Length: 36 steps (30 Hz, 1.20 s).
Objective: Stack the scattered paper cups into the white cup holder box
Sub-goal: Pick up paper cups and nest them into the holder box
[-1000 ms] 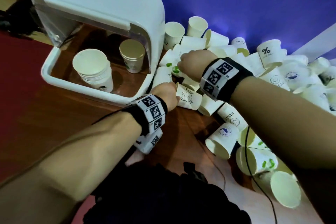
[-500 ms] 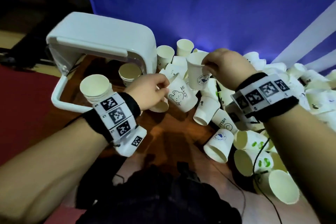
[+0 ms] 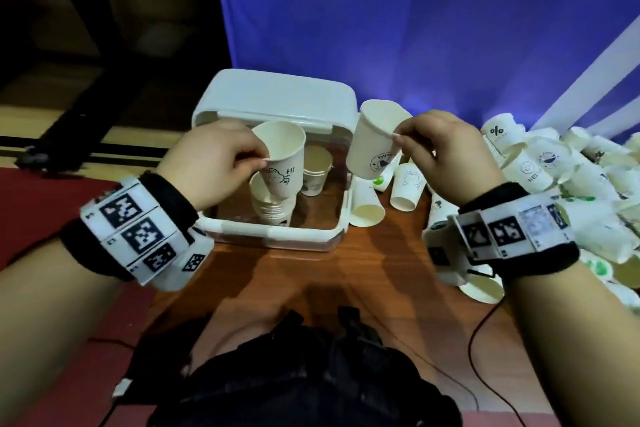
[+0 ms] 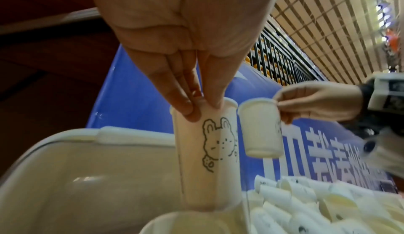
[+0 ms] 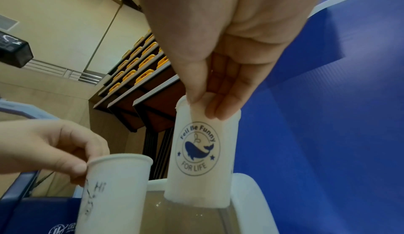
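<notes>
My left hand (image 3: 258,158) pinches the rim of a rabbit-print cup (image 3: 282,158), upright over a stack of cups (image 3: 273,206) in the white cup holder box (image 3: 277,236). The left wrist view shows fingers (image 4: 186,106) clamped on that rabbit-print cup (image 4: 210,160). Further right, my right hand (image 3: 398,135) pinches the rim of a whale-logo cup (image 3: 374,142), held above the box's right wall. In the right wrist view the whale-logo cup (image 5: 201,151) hangs from my fingertips (image 5: 218,111). A second, shorter stack (image 3: 317,170) stands deeper in the box.
A large heap of scattered paper cups (image 3: 561,184) covers the wooden table (image 3: 363,267) to the right of the box. Loose cups (image 3: 407,184) lie beside the box's right wall. A blue backdrop (image 3: 415,28) rises behind. A cable (image 3: 481,333) runs over the table's near right.
Both hands lifted a cup each from the heap and carried them left. The rabbit cup now hangs over the box's stack, the whale cup over its right wall.
</notes>
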Each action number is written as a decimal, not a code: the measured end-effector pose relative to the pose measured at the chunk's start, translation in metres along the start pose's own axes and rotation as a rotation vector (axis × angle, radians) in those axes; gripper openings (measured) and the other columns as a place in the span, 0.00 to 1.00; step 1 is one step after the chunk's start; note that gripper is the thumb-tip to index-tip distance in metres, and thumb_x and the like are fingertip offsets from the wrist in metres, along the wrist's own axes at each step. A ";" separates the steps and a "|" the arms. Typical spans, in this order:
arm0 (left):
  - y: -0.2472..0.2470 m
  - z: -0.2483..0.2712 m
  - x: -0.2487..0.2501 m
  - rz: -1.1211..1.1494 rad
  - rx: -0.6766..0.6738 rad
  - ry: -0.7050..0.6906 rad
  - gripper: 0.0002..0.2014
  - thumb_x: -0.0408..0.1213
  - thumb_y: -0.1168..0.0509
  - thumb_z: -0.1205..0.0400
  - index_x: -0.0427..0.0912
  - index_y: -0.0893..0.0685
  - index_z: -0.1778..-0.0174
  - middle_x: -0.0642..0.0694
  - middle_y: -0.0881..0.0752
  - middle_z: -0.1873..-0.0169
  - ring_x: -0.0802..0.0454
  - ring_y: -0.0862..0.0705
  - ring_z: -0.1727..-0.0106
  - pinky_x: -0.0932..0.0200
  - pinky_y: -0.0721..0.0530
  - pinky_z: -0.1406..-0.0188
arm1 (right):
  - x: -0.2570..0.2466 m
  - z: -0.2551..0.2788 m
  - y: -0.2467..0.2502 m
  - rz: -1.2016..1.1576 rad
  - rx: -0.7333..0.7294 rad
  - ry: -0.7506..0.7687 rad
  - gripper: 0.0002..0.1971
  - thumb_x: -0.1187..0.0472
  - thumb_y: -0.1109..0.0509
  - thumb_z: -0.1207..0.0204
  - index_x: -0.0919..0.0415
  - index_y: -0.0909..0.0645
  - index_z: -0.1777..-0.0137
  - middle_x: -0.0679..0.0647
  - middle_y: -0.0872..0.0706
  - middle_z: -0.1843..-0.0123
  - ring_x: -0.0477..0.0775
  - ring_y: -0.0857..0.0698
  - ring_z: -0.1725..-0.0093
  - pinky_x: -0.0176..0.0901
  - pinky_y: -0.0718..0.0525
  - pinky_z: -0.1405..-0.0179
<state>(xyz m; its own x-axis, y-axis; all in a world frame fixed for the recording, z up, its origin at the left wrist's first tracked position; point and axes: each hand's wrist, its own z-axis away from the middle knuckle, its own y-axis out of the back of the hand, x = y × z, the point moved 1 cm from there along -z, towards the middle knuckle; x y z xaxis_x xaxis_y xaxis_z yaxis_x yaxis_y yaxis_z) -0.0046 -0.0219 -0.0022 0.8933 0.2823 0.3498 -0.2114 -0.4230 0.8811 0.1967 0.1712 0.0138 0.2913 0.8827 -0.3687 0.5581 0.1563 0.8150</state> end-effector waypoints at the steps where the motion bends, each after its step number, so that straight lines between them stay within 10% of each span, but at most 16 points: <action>1: -0.002 0.002 -0.008 -0.015 -0.009 0.003 0.06 0.36 0.30 0.25 0.41 0.11 0.54 0.43 0.13 0.54 0.43 0.17 0.47 0.51 0.20 0.47 | -0.008 -0.002 -0.005 -0.006 0.001 0.000 0.06 0.63 0.33 0.23 0.65 0.16 0.52 0.49 0.23 0.60 0.48 0.26 0.59 0.30 0.34 0.58; 19: -0.070 -0.003 -0.055 0.096 -0.374 0.132 0.13 0.40 0.27 0.28 0.45 0.16 0.48 0.49 0.23 0.42 0.51 0.20 0.46 0.59 0.24 0.41 | -0.048 -0.020 -0.056 -0.092 -0.010 0.101 0.08 0.61 0.35 0.25 0.63 0.16 0.55 0.46 0.22 0.61 0.36 0.29 0.58 0.29 0.30 0.57; 24: -0.078 -0.011 -0.065 0.275 -0.376 0.287 0.46 0.46 0.20 0.39 0.45 0.35 0.28 0.44 0.30 0.29 0.44 0.30 0.28 0.47 0.31 0.27 | -0.054 -0.027 -0.075 -0.109 -0.076 0.176 0.08 0.60 0.34 0.24 0.63 0.16 0.55 0.54 0.15 0.59 0.46 0.24 0.55 0.32 0.28 0.58; 30: -0.088 -0.013 -0.065 0.514 -0.425 0.344 0.40 0.35 0.21 0.35 0.42 0.33 0.29 0.47 0.22 0.37 0.56 0.26 0.40 0.66 0.31 0.44 | -0.059 -0.028 -0.103 -0.068 -0.230 0.225 0.15 0.53 0.40 0.25 0.61 0.15 0.54 0.55 0.14 0.57 0.56 0.16 0.54 0.44 0.19 0.57; 36: -0.092 -0.013 -0.071 0.512 -0.433 0.345 0.44 0.37 0.20 0.36 0.42 0.36 0.26 0.45 0.25 0.33 0.49 0.26 0.32 0.61 0.30 0.38 | -0.055 -0.023 -0.137 -0.003 -0.446 0.183 0.12 0.59 0.35 0.26 0.63 0.13 0.50 0.60 0.11 0.51 0.62 0.14 0.48 0.55 0.16 0.51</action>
<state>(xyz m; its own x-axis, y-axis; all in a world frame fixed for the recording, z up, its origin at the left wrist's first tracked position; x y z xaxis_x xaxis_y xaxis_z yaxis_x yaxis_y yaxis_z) -0.0537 0.0079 -0.1039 0.4818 0.4254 0.7661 -0.7672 -0.2176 0.6034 0.0863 0.1115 -0.0667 0.1260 0.9393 -0.3191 0.1598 0.2983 0.9410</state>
